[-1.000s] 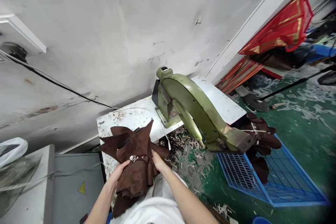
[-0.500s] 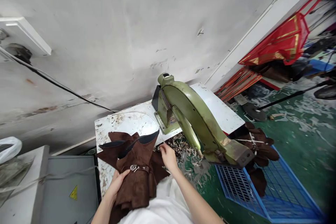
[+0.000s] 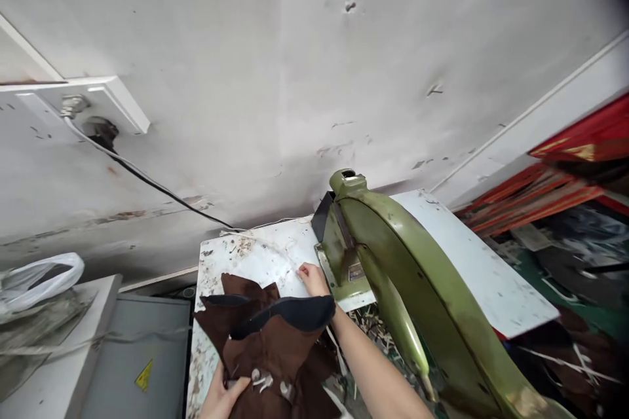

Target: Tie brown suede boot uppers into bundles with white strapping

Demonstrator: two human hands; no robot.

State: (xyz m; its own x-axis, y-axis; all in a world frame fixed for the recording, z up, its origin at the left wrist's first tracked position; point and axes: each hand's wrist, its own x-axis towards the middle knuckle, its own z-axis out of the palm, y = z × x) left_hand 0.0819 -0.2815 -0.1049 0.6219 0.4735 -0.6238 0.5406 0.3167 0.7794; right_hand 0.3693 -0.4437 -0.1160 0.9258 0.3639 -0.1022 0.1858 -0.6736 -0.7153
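Low in the view, my left hand (image 3: pixel 226 393) grips a bundle of brown suede pieces (image 3: pixel 280 353), thumb on top and fingers hidden beneath. Dark lining shows along their curved upper edges, and a strap with a metal buckle (image 3: pixel 263 380) crosses the front. Beyond the bundle, over the white tabletop (image 3: pixel 216 268), my right hand (image 3: pixel 313 279) is closed in a pinch on a thin white string (image 3: pixel 275 249). That string trails back toward the wall. My right forearm passes beside the bundle.
A green cast-metal machine (image 3: pixel 407 255) with a curved arm stands right of my right hand. Scraps (image 3: pixel 373 327) lie under it. At left are a grey cabinet (image 3: pixel 142 340), a plastic bag (image 3: pixel 44 281) and a wall socket (image 3: pixel 105 111) with cables.
My right hand has moved forward, from beside the bundle to over the tabletop near the machine's base. My left hand still holds the suede pieces. The view has shifted left and up.
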